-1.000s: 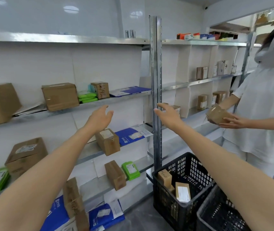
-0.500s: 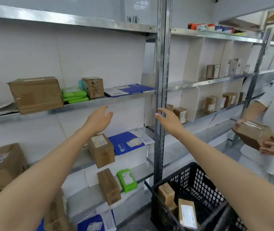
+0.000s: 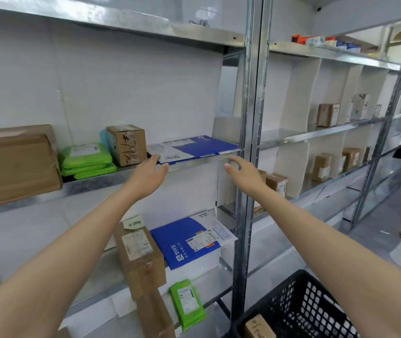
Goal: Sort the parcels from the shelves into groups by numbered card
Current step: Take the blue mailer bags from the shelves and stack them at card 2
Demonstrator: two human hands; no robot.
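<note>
On the head camera my left hand [image 3: 149, 173] is spread loose, its fingertips at the near edge of the blue mailer [image 3: 202, 147] on the shelf [image 3: 97, 180]. My right hand [image 3: 243, 174] is also slack and holds nothing, just below the mailer's right corner. The box [image 3: 127, 147] left of my left hand carries black scrawl I can't read.

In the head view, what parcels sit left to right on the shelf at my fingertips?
large brown box → stack of green packets → small brown box with handwriting → blue and white envelope

Parcel-laden metal shelves [image 3: 121, 173]
</note>
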